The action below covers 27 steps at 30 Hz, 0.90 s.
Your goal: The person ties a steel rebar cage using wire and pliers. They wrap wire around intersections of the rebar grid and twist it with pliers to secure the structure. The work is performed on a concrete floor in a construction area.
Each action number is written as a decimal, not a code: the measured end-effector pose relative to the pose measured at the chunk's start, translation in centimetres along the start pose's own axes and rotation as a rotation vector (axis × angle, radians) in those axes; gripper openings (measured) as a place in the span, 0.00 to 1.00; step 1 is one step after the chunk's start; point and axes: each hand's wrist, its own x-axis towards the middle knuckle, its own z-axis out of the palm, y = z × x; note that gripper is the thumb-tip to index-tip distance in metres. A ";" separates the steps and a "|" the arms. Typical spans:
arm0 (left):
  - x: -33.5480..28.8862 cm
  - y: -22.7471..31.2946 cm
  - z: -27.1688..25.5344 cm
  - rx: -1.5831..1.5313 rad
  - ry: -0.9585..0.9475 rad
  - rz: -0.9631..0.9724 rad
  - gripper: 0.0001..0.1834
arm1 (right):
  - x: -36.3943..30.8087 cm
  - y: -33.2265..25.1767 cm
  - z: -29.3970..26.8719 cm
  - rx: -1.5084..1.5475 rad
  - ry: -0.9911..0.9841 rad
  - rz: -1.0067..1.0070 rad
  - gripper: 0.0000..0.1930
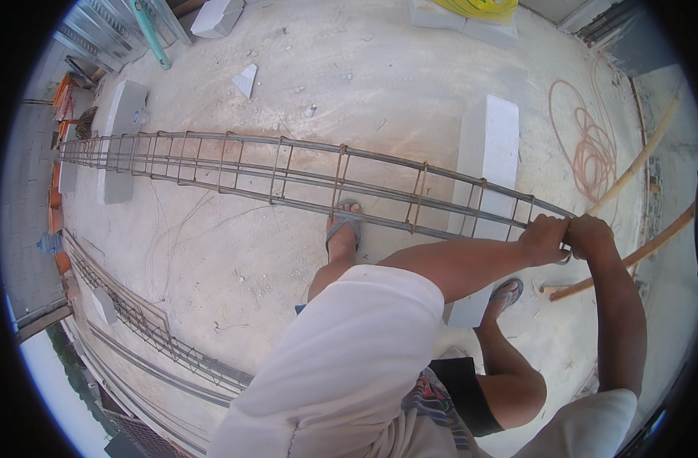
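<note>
We have both hands closed on the near end of the rebar cage (288, 172) — left hand (544, 238) and right hand (589, 235) side by side, fists tight around its top bar and a stirrup there. The cage rests across two concrete blocks, the near block (488, 141) and the far one (124, 114). Stirrups already stand along its length toward the far end — we judge the work largely done, this end remaining.

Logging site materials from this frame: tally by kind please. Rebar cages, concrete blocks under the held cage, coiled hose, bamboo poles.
Rebar cages: 2, the held cage and the finished cage
Concrete blocks: 2, the near block and the far block
Coiled hose: 1
Bamboo poles: 2, and
Total: 7
</note>
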 end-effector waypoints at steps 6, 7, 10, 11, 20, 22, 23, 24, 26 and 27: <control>2.5 -1.2 1.3 -0.109 0.008 -0.102 0.31 | -1.2 -2.6 -2.0 -0.287 0.096 0.157 0.15; 2.8 -1.3 0.8 -0.130 -0.047 -0.101 0.32 | -1.9 -3.0 -0.9 -0.418 0.240 0.199 0.17; 3.7 -0.8 -0.5 -0.185 -0.202 -0.079 0.33 | -4.0 0.2 2.3 -0.558 0.775 0.050 0.19; 3.8 -0.5 -0.3 -0.197 -0.244 -0.068 0.33 | -4.4 1.0 3.2 -0.484 0.681 0.019 0.17; 0.1 2.4 1.9 -0.068 0.174 -0.030 0.23 | -2.1 2.3 -0.4 0.082 -0.019 0.133 0.06; 1.5 2.8 2.2 -0.137 0.042 -0.153 0.19 | -2.6 1.6 -3.1 0.260 -0.183 0.253 0.07; 1.8 2.7 2.3 -0.123 -0.013 -0.142 0.18 | -3.0 0.8 -5.1 0.343 -0.331 0.337 0.08; 2.0 0.8 1.2 -0.082 -0.028 -0.171 0.18 | -1.7 -0.2 -6.6 0.411 -0.459 0.364 0.08; 3.3 1.6 1.9 -0.091 -0.170 -0.114 0.18 | -4.0 0.4 -4.1 0.066 -0.148 0.182 0.09; 3.7 0.7 1.1 -0.086 -0.201 -0.107 0.18 | -3.9 0.2 -2.7 -0.105 0.016 0.052 0.09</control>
